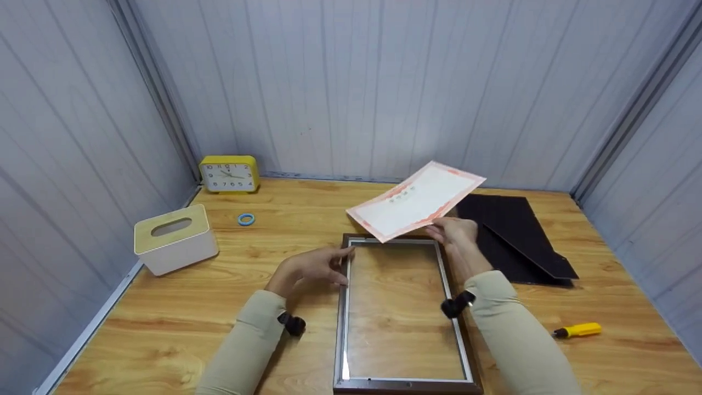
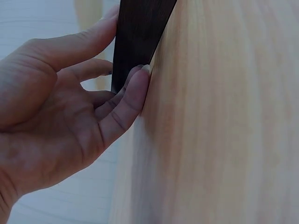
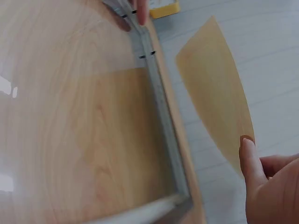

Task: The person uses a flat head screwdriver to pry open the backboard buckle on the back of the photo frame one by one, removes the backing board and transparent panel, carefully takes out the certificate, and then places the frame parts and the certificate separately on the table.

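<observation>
A brown picture frame (image 1: pixel 408 385) with a silvery inner edge and a clear pane lies on the wooden table. My left hand (image 1: pixel 315 264) grips its left side near the far corner. Close up in the left wrist view, the thumb and curled fingers meet the dark side of the frame (image 2: pixel 135 42). Between thumb and fingers, my right hand (image 1: pixel 456 233) pinches a certificate (image 1: pixel 425 197), white with a pink-red border, by its near edge. The sheet is tilted in the air above the frame's far end. Its plain back shows in the right wrist view.
Black backing boards (image 1: pixel 507 236) lie right of the frame, one with a raised flap. A yellow screwdriver (image 1: pixel 581 329) is nearer at right. To the left stand a tissue box (image 1: pixel 178 249), a blue ring (image 1: pixel 246 219) and a yellow clock (image 1: pixel 229 174). Panelled walls enclose the table.
</observation>
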Action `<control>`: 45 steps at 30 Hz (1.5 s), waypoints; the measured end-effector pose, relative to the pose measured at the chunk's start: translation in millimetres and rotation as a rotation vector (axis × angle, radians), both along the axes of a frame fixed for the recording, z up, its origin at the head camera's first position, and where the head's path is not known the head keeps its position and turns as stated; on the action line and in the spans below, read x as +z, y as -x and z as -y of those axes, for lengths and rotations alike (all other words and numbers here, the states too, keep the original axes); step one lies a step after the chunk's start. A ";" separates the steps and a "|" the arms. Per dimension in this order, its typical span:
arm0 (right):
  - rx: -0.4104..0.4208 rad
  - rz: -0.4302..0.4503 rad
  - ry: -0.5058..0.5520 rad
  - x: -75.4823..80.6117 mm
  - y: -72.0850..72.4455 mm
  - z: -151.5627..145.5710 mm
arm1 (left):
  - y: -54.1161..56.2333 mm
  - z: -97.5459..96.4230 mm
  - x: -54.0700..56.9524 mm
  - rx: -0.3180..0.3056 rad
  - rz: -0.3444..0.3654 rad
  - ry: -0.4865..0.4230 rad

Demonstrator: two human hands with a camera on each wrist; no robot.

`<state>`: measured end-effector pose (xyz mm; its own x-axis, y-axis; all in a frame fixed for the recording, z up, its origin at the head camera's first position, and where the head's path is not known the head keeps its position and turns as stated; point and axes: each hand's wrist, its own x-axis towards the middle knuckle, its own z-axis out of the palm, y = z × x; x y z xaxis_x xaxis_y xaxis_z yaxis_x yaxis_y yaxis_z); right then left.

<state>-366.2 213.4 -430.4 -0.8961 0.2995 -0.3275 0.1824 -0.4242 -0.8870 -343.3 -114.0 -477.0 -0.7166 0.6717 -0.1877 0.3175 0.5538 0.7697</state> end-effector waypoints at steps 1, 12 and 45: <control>-0.019 0.016 0.016 -2.8 3.7 6.6 | 0.1 0.3 0.5 -0.002 0.003 0.001; -0.070 0.049 -0.065 -13.8 14.2 54.8 | 0.2 0.3 1.1 0.034 0.070 -0.030; 0.944 -0.117 -1.529 -23.2 23.0 25.7 | -3.8 0.8 4.5 0.050 0.075 -0.004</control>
<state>-389.2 187.7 -453.7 -0.9214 -0.3278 -0.2088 -0.2332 0.8961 -0.3777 -339.5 -114.8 -472.6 -0.7334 0.6363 -0.2391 0.2311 0.5642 0.7926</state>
